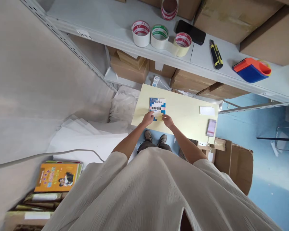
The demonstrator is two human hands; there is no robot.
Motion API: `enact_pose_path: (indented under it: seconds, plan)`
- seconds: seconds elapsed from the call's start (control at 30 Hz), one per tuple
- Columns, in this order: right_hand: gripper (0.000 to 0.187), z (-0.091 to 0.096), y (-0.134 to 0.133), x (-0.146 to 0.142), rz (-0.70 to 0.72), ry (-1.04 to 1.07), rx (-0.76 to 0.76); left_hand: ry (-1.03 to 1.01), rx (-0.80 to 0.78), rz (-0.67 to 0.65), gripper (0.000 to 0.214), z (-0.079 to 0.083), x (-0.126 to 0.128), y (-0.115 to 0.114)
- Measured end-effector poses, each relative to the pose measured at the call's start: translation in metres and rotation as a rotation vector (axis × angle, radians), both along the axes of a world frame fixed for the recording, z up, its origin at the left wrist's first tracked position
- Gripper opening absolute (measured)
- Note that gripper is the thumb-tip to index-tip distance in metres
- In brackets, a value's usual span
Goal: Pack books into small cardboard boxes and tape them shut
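A blue and white book (157, 104) with Chinese print on its cover lies at the left part of a pale yellow table (180, 110). At its lower left edge is my left hand (148, 118), fingers closed on the book with the thumb over the cover. My right hand (168, 121) grips the lower right corner in the same way. The undersides of both hands are hidden, as are the fingers beneath the book.
White slips (207, 110) and a blurred phone-like item (211, 127) lie on the table's right side. Above runs a grey shelf (106, 29) with tape rolls (141, 38), a box cutter (216, 54) and an orange-blue tape dispenser (251, 70). An orange book (56, 177) tops a pile at lower left.
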State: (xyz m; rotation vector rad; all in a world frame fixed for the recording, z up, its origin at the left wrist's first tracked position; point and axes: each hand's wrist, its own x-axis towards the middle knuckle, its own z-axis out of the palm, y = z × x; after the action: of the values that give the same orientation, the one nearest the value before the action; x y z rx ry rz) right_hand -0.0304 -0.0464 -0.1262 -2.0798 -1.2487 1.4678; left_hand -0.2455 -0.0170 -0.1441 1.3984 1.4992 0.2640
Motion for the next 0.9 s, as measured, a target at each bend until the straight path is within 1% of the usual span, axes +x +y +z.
enact_pose_path:
  seconds: [0.07, 0.17, 0.23, 0.27, 0.33, 0.43, 0.57, 0.67, 0.8, 0.9]
  plan:
    - [0.054, 0.000, -0.007, 0.006, 0.153, -0.110, 0.019, 0.071, 0.023, -0.167, 0.054, -0.004, 0.001, -0.010]
    - [0.066, 0.002, -0.017, 0.011, 0.449, -0.262, 0.035, 0.193, 0.100, -0.368, 0.067, -0.008, 0.001, -0.020]
    - [0.076, 0.003, -0.018, 0.009, 0.652, -0.369, 0.034, 0.258, 0.135, -0.433, 0.078, -0.011, 0.000, -0.020]
    - [0.080, 0.002, -0.017, 0.007, 0.717, -0.405, 0.031, 0.283, 0.136, -0.448, 0.083, -0.013, -0.001, -0.019]
    - [0.083, 0.002, -0.010, 0.000, 0.797, -0.448, 0.021, 0.319, 0.122, -0.470, 0.092, -0.015, -0.005, -0.012]
    - [0.086, -0.001, 0.007, -0.015, 0.848, -0.464, 0.009, 0.362, 0.096, -0.479, 0.101, -0.018, -0.017, 0.003]
    - [0.093, -0.004, 0.031, -0.035, 0.876, -0.447, 0.020, 0.366, 0.095, -0.448, 0.109, -0.021, -0.037, 0.023]
    - [0.092, -0.008, 0.047, -0.048, 0.890, -0.458, 0.007, 0.362, 0.089, -0.428, 0.115, -0.024, -0.049, 0.038]
    - [0.092, -0.014, 0.063, -0.058, 0.888, -0.455, 0.007, 0.354, 0.100, -0.398, 0.123, -0.027, -0.059, 0.055]
    - [0.093, -0.017, 0.073, -0.063, 0.887, -0.448, 0.021, 0.374, 0.087, -0.415, 0.129, -0.028, -0.063, 0.064]
